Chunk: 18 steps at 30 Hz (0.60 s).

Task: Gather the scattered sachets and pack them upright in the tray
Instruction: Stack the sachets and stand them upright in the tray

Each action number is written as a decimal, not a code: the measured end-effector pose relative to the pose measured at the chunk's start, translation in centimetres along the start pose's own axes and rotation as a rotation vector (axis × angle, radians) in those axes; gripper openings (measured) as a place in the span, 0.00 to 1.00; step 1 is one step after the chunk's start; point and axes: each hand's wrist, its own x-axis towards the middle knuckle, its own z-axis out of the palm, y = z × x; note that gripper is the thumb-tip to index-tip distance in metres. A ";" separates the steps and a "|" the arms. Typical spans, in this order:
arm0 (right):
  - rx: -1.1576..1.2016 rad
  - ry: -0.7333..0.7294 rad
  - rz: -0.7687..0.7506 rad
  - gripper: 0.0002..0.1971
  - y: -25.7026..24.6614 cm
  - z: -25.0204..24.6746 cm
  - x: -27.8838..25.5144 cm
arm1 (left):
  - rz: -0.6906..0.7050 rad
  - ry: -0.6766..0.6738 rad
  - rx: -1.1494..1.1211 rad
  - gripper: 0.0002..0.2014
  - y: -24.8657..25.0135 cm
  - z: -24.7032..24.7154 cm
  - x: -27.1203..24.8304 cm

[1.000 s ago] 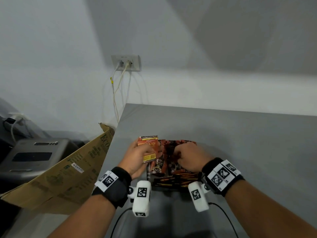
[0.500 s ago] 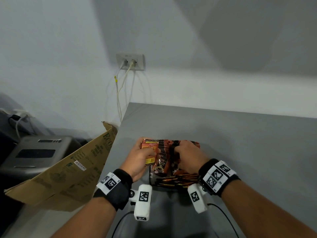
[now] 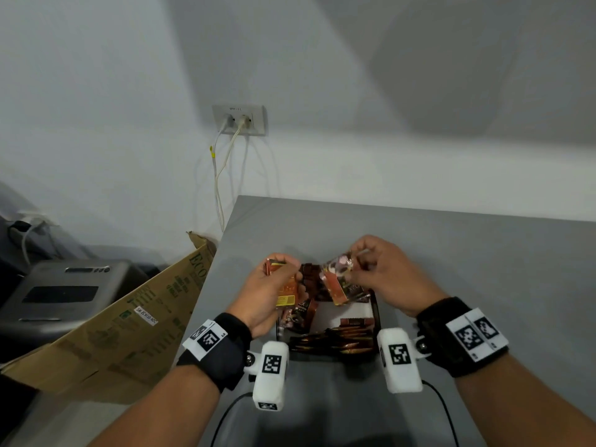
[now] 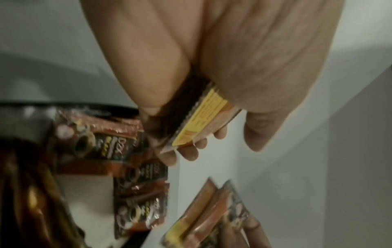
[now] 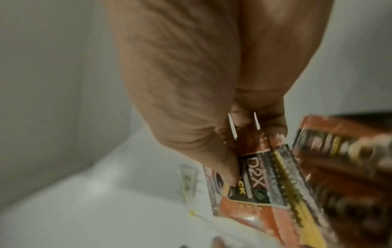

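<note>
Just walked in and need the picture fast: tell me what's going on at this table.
A person is packing coffee sachets into a black tray on the grey table. The left hand grips a bunch of orange sachets at the tray's left side. The right hand pinches another few sachets by their top edge, lifted above the tray. More packed sachets already fill the tray's near end, with a bare patch in the middle.

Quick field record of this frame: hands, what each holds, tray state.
left hand: grips a stack of sachets beside the tray's left side
right hand: pinches a few sachets, raised above the tray
tray: black, on grey table; holds sachets, white floor partly bare
loose sachets on table: none seen
</note>
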 end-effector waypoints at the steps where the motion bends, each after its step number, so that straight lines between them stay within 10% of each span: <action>1: 0.133 0.018 -0.011 0.15 -0.5 0.1 -0.2 | -0.004 -0.048 -0.023 0.11 0.2 0.9 0.0; 6: 0.331 0.103 -0.056 0.20 -1.7 2.2 -0.4 | -0.011 -0.247 -0.074 0.29 1.0 5.3 0.2; 11: -0.244 0.230 -0.139 0.25 -1.9 2.0 -1.2 | -0.085 -0.195 -0.212 0.30 0.5 5.6 0.5; 18: -0.406 -0.105 -0.347 0.46 -2.6 1.5 -1.3 | -0.074 -0.201 -0.185 0.15 1.0 6.6 0.0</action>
